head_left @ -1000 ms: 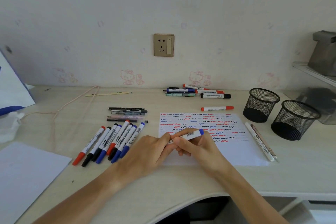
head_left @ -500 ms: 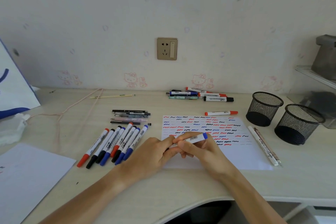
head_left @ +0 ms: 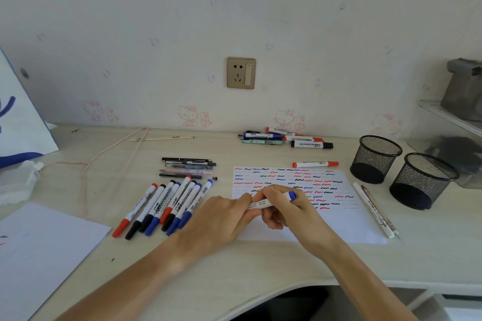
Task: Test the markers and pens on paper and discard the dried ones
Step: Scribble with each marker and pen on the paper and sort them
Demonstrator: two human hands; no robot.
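A white marker with a blue end (head_left: pixel 271 201) lies across both my hands above the test paper (head_left: pixel 339 219), which is covered with red, blue and black squiggles. My right hand (head_left: pixel 289 212) grips its barrel; my left hand (head_left: pixel 221 219) pinches the end that points left, and that end is hidden by my fingers. A row of several capped markers (head_left: pixel 167 206) lies left of the paper. Above them lie several thin pens (head_left: pixel 187 168). More markers (head_left: pixel 287 138) are piled near the wall, and a red marker (head_left: pixel 315 164) lies at the paper's top edge.
Two black mesh cups (head_left: pixel 375 161) (head_left: pixel 422 182) stand at the right. Two pens (head_left: pixel 375 210) lie along the paper's right edge. Another white sheet (head_left: pixel 39 255) lies at the front left, a bag (head_left: pixel 18 122) and a pink cord (head_left: pixel 104 156) at the left.
My hands stay joined on the blue marker over the paper. Only the camera view has shifted slightly.
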